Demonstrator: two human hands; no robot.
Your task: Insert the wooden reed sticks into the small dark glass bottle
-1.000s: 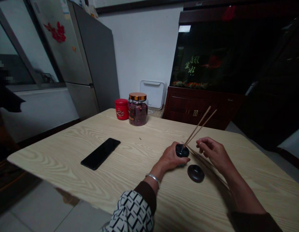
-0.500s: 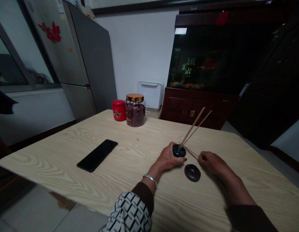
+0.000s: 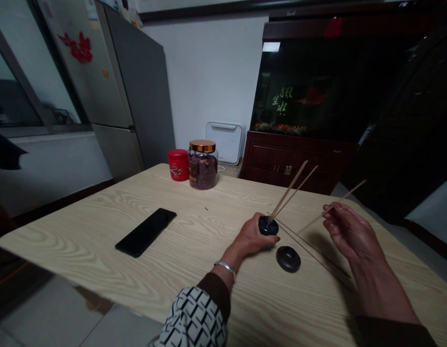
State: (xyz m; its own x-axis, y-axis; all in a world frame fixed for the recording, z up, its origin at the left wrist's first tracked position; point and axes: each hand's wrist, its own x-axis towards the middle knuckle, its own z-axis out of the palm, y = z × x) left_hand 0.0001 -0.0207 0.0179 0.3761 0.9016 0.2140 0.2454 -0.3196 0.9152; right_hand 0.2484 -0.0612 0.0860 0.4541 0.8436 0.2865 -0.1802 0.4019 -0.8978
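Tabletop [image 3: 82, 231]: dark disc [image 3: 288, 263] beside holder [image 3: 269, 229]

A wood-grained table [image 3: 209, 236] bears a phone [image 3: 146, 232], red canister [image 3: 177, 165], jar [image 3: 203, 169], dark disc [image 3: 288, 260] and thin sticks [image 3: 317, 251].

Illumination is dim; the tank [image 3: 317, 72] is mostly dark, with a bright rectangular reflection [image 3: 271, 46] near its upper-left corner. A soft shadow [image 3: 346, 299] falls beside the right hand [image 3: 353, 236], toward the surface's [image 3: 89, 231] near edge. Wide-angle distortion stretches the surface's left corner. The lid [image 3: 202, 146] glints.
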